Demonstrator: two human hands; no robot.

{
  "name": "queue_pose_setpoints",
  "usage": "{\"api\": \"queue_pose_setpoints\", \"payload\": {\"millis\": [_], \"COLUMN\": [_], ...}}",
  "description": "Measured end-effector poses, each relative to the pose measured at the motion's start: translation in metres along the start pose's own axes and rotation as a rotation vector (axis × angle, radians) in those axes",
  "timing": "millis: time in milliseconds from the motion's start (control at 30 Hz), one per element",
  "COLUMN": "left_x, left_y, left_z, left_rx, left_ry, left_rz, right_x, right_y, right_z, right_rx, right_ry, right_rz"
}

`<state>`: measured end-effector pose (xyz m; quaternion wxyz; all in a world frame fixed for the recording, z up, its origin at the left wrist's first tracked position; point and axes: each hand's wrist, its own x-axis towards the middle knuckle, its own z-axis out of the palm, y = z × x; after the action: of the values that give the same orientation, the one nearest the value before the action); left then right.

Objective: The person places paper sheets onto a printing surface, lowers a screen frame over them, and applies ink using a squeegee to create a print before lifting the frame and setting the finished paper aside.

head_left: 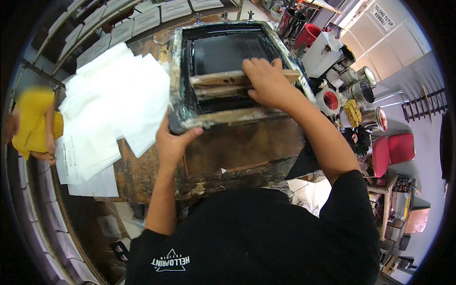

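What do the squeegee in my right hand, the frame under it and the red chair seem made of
The squeegee: probably dull wood, from its pale tan bar. The frame: likely matte wood, with tan showing between blotchy smears. The red chair: perhaps slightly shiny vinyl, being smooth and evenly coloured, though plastic is possible.

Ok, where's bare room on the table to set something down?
Main patch: the brown panel, between the frame and the black shirt, right of the left hand; a small white scrap lies at its near edge. Smaller: the strip of tabletop between the white sheets and the left forearm. Crowded: right of the frame, with cans and containers.
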<state>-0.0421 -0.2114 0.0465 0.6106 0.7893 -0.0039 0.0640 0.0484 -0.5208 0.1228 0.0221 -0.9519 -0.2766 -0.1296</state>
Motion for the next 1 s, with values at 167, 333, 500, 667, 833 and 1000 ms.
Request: {"api": "queue_pose_setpoints", "payload": {"millis": [167, 333, 500, 667, 833, 1000], "left_x": [-0.019, -0.017, -0.016, -0.017, -0.017, -0.018], "left_y": [-0.050, -0.066, -0.069, -0.069, -0.069, -0.069], "left_z": [0.007, 0.003, 0.004, -0.001, -0.002, -0.001], "left_rx": [0.859, 0.806, 0.790, 0.798, 0.791, 0.773], "left_ry": [0.070, 0.013, 0.021, -0.022, -0.006, 0.028], "left_rz": [0.136, 0.140, 0.176, 0.134, 0.197, 0.209], "right_x": [-0.030, -0.048, 0.009, 0.100, 0.177, 0.192], "right_y": [-0.014, -0.028, 0.008, 0.068, 0.119, 0.126], "right_z": [0.039, 0.059, 0.093, 0.128, 0.165, 0.148], "right_rx": [0.092, 0.082, 0.008, -0.107, -0.185, -0.127], "right_ry": [-0.125, -0.117, -0.004, 0.048, 0.169, 0.057], "right_rz": [0.022, 0.058, 0.071, 0.054, 0.007, -0.011]}}
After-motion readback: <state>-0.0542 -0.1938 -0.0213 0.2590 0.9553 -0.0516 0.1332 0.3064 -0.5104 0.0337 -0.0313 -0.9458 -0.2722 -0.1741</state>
